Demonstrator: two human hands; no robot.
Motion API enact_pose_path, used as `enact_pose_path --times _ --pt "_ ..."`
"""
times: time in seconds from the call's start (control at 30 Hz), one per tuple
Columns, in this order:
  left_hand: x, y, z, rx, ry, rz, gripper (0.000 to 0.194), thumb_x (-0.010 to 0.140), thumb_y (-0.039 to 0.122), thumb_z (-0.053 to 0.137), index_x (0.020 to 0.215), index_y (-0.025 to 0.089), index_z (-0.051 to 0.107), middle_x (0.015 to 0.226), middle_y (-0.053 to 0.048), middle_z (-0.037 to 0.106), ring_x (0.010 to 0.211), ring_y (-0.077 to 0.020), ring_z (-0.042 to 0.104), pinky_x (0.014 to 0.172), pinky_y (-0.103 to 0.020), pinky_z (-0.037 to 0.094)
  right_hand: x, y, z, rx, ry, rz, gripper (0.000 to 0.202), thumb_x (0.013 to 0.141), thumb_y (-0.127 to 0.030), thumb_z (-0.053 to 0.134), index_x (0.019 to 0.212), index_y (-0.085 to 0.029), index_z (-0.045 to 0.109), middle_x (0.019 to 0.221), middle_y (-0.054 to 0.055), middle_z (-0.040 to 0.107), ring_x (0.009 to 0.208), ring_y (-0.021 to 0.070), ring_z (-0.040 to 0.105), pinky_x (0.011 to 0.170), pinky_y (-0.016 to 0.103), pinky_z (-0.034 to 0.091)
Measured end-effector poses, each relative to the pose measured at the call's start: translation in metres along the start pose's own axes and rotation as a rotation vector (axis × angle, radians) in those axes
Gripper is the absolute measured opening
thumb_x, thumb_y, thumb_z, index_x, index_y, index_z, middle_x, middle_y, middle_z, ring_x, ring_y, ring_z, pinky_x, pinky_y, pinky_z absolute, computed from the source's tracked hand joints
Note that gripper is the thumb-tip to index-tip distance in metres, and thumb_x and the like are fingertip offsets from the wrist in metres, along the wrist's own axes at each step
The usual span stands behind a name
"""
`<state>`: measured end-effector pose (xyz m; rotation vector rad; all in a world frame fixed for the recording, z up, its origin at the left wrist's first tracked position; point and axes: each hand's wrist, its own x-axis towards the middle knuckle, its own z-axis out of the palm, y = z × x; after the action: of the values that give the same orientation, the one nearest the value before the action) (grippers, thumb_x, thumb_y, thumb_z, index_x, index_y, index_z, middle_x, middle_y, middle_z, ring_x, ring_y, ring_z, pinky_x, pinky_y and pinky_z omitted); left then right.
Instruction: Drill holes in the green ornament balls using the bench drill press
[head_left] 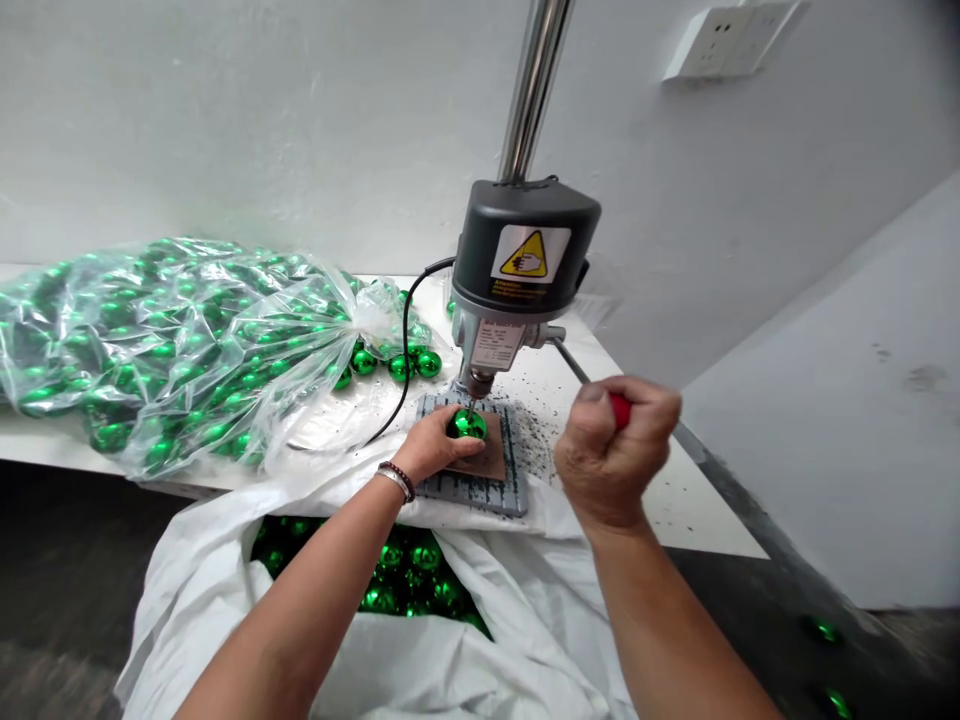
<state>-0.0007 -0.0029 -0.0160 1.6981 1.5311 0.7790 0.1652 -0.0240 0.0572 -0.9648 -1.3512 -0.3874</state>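
My left hand [435, 445] grips a shiny green ball [470, 424], thumb and fingers around its sides. The ball rests on a brown pad [487, 455] on the grey slotted base [510, 490] of a small drill press [525, 245]. The drill bit points down at the ball's top; whether it has entered the ball is too small to tell. My right hand [619, 445] is closed around the red knob [620, 410] of the press lever, right of the press.
A clear bag [172, 350] of green balls lies on the white table [712, 510] at left, loose balls beside it. A white sack [187, 570] of green balls stands in front. A black cable [405, 370] hangs behind. Dark shavings surround the base; balls lie on the floor.
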Motion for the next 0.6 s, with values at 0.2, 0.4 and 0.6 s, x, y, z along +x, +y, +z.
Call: enact_pose_path --times 0.2,0.4,0.6 --pt "-0.009 0.001 -0.004 -0.042 0.005 0.039 0.043 0.069 0.033 0.073 0.108 0.019 0.065 0.092 0.0 0.067 0.086 -0.0182 0.06 0.079 -0.028 0.046 0.074 -0.016 0.009 -0.038 -0.155 0.277 0.017 0.086 -0.028 0.053 0.077 -0.015 0.047 0.064 -0.005 0.047 0.055 0.0009 0.038 0.055 0.016 0.032" --pt "-0.048 0.002 -0.029 -0.014 -0.013 0.14 0.042 0.069 0.028 0.072 0.109 0.017 0.063 0.101 -0.003 0.068 0.092 -0.0192 0.061 0.083 -0.028 0.046 0.082 -0.019 0.011 -0.062 -0.18 0.323 0.015 0.086 -0.027 0.056 0.082 -0.013 0.05 0.067 -0.006 0.048 0.058 0.0009 0.037 0.061 0.017 0.031" --pt "-0.1 -0.006 -0.062 0.135 -0.144 0.084 0.044 0.069 0.029 0.074 0.111 0.019 0.065 0.1 -0.003 0.069 0.091 -0.0203 0.062 0.08 -0.029 0.048 0.083 -0.019 0.015 -0.124 -0.207 0.353 0.017 0.087 -0.027 0.054 0.089 -0.01 0.056 0.074 -0.002 0.055 0.062 0.0028 0.04 0.063 0.019 0.03"
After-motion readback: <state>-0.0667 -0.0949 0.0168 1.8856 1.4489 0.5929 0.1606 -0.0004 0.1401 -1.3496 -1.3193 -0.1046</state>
